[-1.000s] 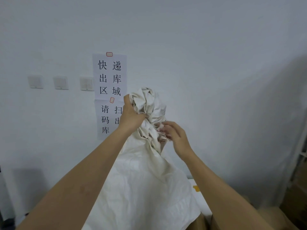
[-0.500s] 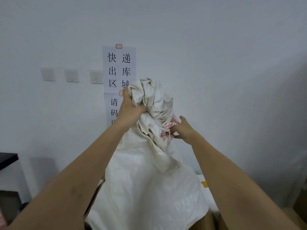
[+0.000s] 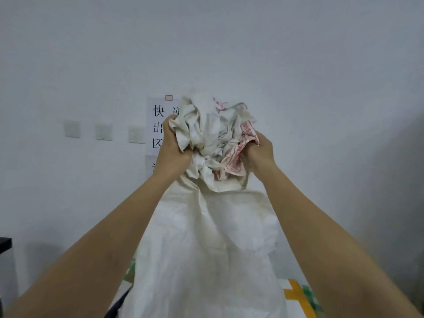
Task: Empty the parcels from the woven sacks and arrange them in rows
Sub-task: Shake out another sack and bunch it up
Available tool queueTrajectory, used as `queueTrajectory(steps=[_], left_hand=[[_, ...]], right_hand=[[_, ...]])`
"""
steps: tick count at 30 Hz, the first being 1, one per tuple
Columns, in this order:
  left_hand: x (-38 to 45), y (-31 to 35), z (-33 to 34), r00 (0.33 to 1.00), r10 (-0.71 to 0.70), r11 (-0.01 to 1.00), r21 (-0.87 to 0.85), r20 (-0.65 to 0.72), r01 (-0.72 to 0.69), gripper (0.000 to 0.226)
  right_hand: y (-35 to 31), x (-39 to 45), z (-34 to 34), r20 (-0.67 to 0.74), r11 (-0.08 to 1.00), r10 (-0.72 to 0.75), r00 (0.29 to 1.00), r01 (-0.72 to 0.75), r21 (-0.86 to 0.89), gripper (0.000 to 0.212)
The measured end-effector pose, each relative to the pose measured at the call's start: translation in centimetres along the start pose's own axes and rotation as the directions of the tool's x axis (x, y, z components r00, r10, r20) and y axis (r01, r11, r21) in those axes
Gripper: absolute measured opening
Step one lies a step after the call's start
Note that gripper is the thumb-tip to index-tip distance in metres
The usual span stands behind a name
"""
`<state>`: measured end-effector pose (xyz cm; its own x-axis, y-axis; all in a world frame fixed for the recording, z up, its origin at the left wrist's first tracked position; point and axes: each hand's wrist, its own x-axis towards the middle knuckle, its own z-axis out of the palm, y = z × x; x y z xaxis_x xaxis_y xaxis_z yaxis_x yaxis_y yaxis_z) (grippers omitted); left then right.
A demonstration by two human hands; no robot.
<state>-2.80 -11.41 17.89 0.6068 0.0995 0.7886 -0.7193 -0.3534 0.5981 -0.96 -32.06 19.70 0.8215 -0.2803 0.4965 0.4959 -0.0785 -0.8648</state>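
Both hands, left hand [image 3: 171, 143] and right hand [image 3: 260, 150], grip the bunched end of the woven sack [image 3: 206, 237], which hangs straight down between them, so shaking probably comes next.

Little of the supporting surface showed, since the hanging woven sack [image 3: 206, 249] covered its middle. At the near right a pale flat surface [image 3: 292, 309] peeked out, crossed by strips of yellow tape [image 3: 296, 292], with a blurred green patch [image 3: 309, 297] just beside them on the right. Left of the sack lay another blurred green-and-white patch [image 3: 129, 271] and something dark [image 3: 119, 304]; what these were could not be told.
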Motion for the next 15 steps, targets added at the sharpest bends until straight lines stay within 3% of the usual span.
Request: queueTrajectory(steps=[3,9,11,15], left_hand=[[-1.4,-2.1,0.7,0.988,-0.111,0.967,0.240,0.108,0.082,0.061],[-1.1,-2.1,1.1,0.996,-0.090,0.977,0.197,0.007,0.087,0.070],[-1.4,-2.8,0.6,0.993,-0.119,0.956,0.274,0.025,0.107,0.066],[-3.1,-4.5,0.5,0.971,-0.197,0.940,0.308,0.132,0.149,0.060]], right_hand=[[2.2,-0.7,-0.6,0.020,0.962,0.165,0.986,-0.156,-0.224,0.027],[1.2,-1.9,-0.4,-0.077,0.999,-0.019,0.997,0.016,-0.040,0.023],[2.2,-3.1,-0.3,-0.031,0.993,-0.018,0.999,0.014,-0.121,0.029],[4.8,-5.1,-0.6,0.030,0.965,0.016,0.999,-0.007,-0.263,0.016]])
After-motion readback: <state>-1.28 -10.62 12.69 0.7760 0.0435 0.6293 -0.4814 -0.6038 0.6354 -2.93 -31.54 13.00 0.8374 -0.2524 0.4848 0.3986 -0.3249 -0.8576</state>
